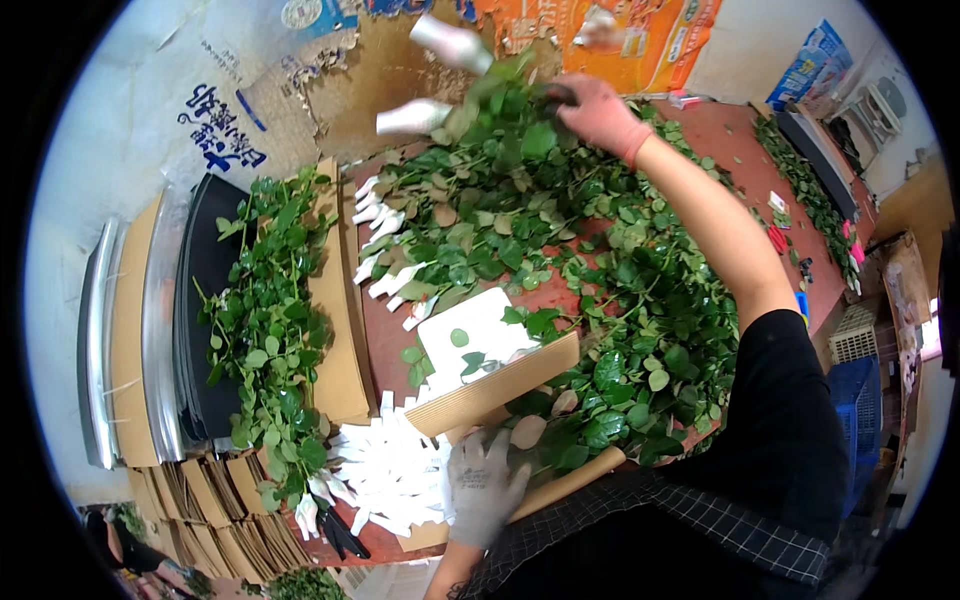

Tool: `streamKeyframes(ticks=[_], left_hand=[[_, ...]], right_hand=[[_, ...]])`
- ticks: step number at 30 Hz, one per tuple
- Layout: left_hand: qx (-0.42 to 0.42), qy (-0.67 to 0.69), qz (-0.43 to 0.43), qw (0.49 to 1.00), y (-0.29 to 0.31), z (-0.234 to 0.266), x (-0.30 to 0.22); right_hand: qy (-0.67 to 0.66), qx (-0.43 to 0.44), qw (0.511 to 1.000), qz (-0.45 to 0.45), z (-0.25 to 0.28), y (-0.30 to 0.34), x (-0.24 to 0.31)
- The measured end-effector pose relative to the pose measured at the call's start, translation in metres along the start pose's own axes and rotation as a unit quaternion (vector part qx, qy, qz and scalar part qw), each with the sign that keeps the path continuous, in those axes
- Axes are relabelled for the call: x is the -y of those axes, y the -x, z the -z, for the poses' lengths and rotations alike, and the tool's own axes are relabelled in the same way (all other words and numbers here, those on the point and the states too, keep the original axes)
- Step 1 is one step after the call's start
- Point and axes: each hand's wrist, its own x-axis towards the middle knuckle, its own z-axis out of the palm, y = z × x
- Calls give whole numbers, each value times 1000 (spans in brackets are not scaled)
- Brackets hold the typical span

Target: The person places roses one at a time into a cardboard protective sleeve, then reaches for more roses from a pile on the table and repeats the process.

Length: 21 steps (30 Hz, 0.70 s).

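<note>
My right hand (pixel 605 115), in a pink glove with dark fingertips, reaches to the far side of the table. Its fingers close on leafy rose stems (pixel 515 105), smeared by motion. Two flower heads in white sleeves, an upper one (pixel 450 42) and a lower one (pixel 413 117), point left from there. Near my body, my left hand (pixel 485 488) wears a grey glove and lies with fingers spread against a bent sheet of corrugated cardboard (pixel 500 383). Leaves show inside the fold of that cardboard. Beside this hand lies a heap of white paper sleeves (pixel 390 470).
Leafy stems (pixel 640 330) cover much of the red table, several with white-sleeved heads (pixel 385 225). A white board (pixel 465 330) lies mid-table. At left stand cardboard sheets (pixel 340 340), another row of stems (pixel 265 320) and black panels (pixel 205 300). A blue crate (pixel 855 425) is at right.
</note>
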Motion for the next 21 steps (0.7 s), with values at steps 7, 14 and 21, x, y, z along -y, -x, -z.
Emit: streamKeyframes(ticks=[7, 14, 21], left_hand=[[-16, 29, -15, 999, -6, -5, -3], [2, 51, -64, 997, -10, 33, -6], [-126, 354, -119, 919, -109, 89, -12]], right_hand=[[138, -220, 966, 3, 146, -19, -53], [33, -60, 995, 66, 92, 2, 40], [12, -25, 999, 24, 68, 16, 66]])
